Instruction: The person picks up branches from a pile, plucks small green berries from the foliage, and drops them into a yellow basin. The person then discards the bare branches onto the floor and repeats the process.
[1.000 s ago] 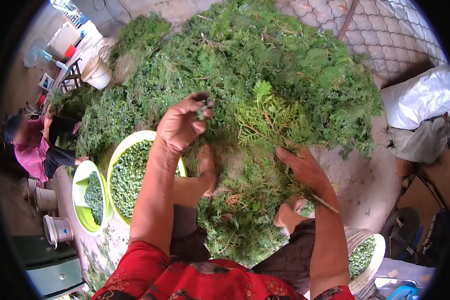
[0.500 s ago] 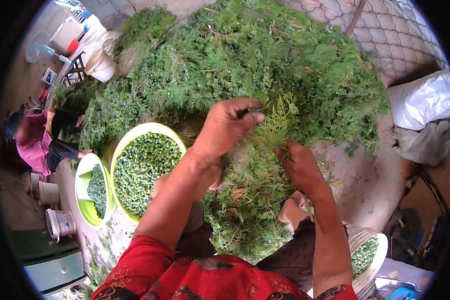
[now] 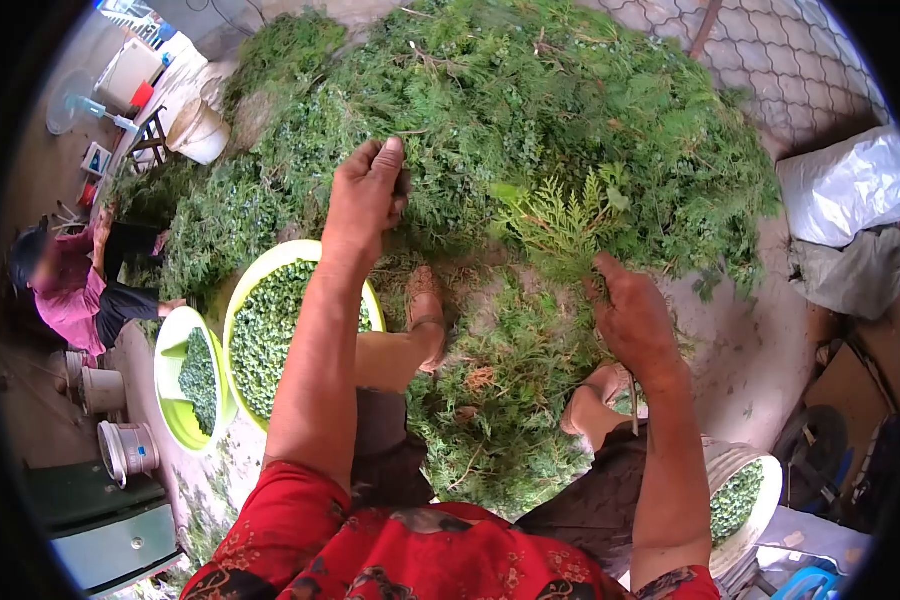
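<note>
My right hand (image 3: 638,318) pinches the stem end of a flat, feathery evergreen sprig (image 3: 562,222), whose tips fan out up and to the left. Raised over the front of the branch pile (image 3: 530,90), my left hand (image 3: 368,192) is closed, thumb laid along curled fingers; whatever is inside is hidden. Below and left of it stands a large yellow-green tub (image 3: 315,248) full of small green cones or berries (image 3: 265,345), partly covered by my left forearm. Loose cut sprigs (image 3: 490,420) lie on the ground between my feet.
A second lime tub (image 3: 170,395) holds more green pieces, and a white bucket (image 3: 770,490) of them stands by my right leg. Another person (image 3: 70,285) sits at the far left. White sacks (image 3: 850,190) lie right; a pale bucket (image 3: 198,132) stands back left.
My left hand has moved up and left, away from the sprig, and its fingers have closed. My right hand has shifted slightly right, still holding the sprig.
</note>
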{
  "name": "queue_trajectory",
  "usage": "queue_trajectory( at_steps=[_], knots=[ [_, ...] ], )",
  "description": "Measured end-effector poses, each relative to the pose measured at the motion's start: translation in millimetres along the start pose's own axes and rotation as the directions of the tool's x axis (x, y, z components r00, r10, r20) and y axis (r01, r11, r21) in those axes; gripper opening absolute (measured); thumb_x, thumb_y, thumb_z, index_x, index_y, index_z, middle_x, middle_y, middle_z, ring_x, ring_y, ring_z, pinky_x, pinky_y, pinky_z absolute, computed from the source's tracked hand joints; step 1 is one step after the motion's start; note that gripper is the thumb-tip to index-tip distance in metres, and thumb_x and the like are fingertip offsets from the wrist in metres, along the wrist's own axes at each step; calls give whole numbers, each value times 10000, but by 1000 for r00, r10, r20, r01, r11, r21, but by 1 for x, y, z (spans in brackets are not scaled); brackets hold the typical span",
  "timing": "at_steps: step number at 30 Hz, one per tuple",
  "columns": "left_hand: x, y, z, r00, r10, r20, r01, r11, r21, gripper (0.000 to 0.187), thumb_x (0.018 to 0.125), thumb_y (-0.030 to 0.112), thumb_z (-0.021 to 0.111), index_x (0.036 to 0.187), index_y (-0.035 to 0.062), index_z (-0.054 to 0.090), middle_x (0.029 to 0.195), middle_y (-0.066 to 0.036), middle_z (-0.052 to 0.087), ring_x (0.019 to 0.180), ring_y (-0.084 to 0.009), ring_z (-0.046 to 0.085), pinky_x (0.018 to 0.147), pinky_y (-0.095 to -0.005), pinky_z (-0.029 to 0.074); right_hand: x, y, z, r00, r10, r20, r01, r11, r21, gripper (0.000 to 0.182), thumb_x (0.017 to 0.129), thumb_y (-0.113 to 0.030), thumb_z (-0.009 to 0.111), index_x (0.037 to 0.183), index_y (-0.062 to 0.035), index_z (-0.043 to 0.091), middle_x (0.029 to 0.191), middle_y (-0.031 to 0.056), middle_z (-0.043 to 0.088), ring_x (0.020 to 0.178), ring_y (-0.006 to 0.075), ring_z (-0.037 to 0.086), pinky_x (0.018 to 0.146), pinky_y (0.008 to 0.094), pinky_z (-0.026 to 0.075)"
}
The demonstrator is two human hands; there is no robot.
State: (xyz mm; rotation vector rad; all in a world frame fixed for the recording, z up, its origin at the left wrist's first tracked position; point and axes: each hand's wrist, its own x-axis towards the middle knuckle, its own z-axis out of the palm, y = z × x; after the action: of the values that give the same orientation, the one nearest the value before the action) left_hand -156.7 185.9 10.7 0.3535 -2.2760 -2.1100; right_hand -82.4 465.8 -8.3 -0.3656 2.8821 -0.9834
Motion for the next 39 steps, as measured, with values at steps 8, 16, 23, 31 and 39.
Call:
queue_trajectory(
  at_steps=[8, 16, 23, 31, 39],
  knots=[
    [-35, 10, 42, 863, -96, 496, 335, 845, -418, 157, 895, 186, 557, 949, 39, 569, 758, 0, 546, 469, -15, 346, 353, -122, 247, -3, -10, 17, 996, -85, -28, 81, 988, -135, 187, 734, -24, 546, 917, -65, 534, 715, 202, 592, 697, 394, 579, 593, 460, 459],
    [-26, -14, 49, 788, 302, 536, -417, 903, 106, 346, 875, 235, 575, 1167, 50, 560, 1029, -79, 626, 909, -174, 587, 802, -299, 458, -5, -10, 36, 983, -184, 17, 184, 968, -171, 129, 766, -31, 496, 888, -53, 530, 671, 169, 596, 679, 364, 601, 583, 449, 466],
    [-27, -21, 50, 687, 287, 668, -643, 667, 376, 401, 865, 265, 564, 1193, 44, 496, 1058, -195, 594, 950, -383, 568, 779, -401, 464, -5, -13, 39, 986, -144, 87, 160, 963, -218, 151, 760, -16, 499, 904, -47, 531, 676, 176, 576, 669, 366, 585, 568, 454, 442],
    [1, 3, 12, 997, 63, 37, -46, 937, -347, 208, 905, 231, 526, 973, 35, 534, 682, 9, 488, 489, -64, 393, 379, -188, 307, -6, -11, 21, 997, -65, 41, 68, 995, -68, 183, 796, -40, 508, 975, -33, 546, 747, 229, 588, 732, 415, 569, 625, 474, 439],
    [-9, -6, -14, 866, 48, 498, 498, 1, -867, 342, 869, 128, 406, 1134, -84, 444, 1199, -277, 464, 1018, -352, 530, 811, -400, 521, 2, -6, 14, 1000, -7, 17, 7, 999, -46, 284, 781, -69, 523, 1061, -26, 540, 777, 258, 576, 763, 438, 549, 665, 478, 433]
  ],
)
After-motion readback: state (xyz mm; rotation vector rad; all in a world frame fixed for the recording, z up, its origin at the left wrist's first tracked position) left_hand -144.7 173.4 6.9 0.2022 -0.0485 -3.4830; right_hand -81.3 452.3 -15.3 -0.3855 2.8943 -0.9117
